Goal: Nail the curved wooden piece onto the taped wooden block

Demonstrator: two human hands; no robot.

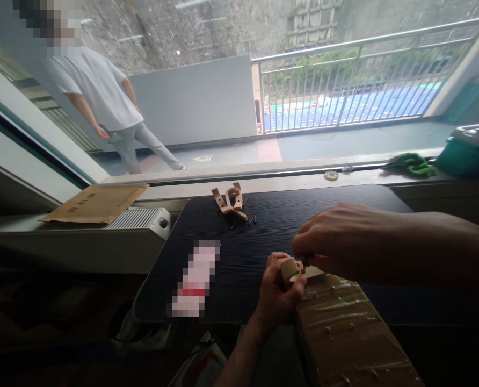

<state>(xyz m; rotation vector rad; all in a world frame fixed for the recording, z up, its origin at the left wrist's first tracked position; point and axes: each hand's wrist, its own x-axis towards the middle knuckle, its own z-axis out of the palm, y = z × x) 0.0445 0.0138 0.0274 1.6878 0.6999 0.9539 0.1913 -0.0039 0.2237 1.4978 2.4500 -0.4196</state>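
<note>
My left hand (277,285) is closed around a pale wooden piece (290,270) with a rounded end, steadying it at the far end of a taped cardboard box (344,328). Above it, my right hand (324,239) grips a short screwdriver-like tool (306,259), dark with a metal shaft. Its tip points down at the wood between my left thumb and fingers; the exact contact is hidden. Farther back on the black table (239,269) lie several curved wooden pieces with holes (228,201), and several small screws (252,219) are scattered beside them.
A pixelated pink-and-white packet (197,277) lies on the table's left. A brown envelope (96,203) rests over a white radiator (140,219). Tape roll (331,175), green cloth (412,164) and teal container (465,153) line the sill. Outside the window stands a person (98,91).
</note>
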